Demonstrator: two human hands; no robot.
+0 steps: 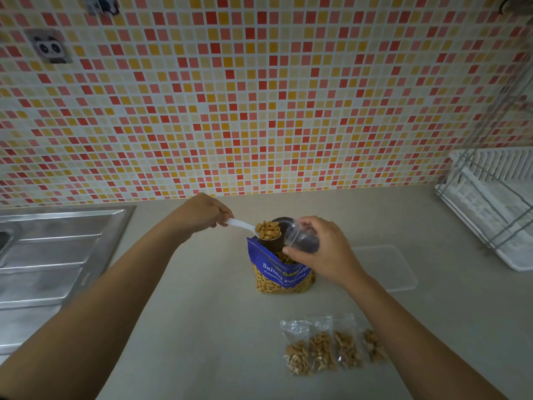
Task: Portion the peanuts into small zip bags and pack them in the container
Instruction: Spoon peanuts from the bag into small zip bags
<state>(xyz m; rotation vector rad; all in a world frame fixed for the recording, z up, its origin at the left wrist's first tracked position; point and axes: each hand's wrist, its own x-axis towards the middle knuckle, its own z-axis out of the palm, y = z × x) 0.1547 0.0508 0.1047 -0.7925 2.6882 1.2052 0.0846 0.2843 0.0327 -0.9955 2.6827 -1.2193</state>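
Countertop (202, 313): four filled zip bags (334, 352); left hand (206, 210) grips spoon (253, 228), right hand (320, 249) one bag (300, 236).

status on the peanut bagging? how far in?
Done: four filled zip bags lie on the counter. In hand: left hand holds a loaded spoon at the open bag in the right hand. Left: sealing it, packing all into the empty container.

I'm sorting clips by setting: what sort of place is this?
Most likely a home kitchen: a steel sink set in the counter, a tiled wall behind it, and a dish rack.
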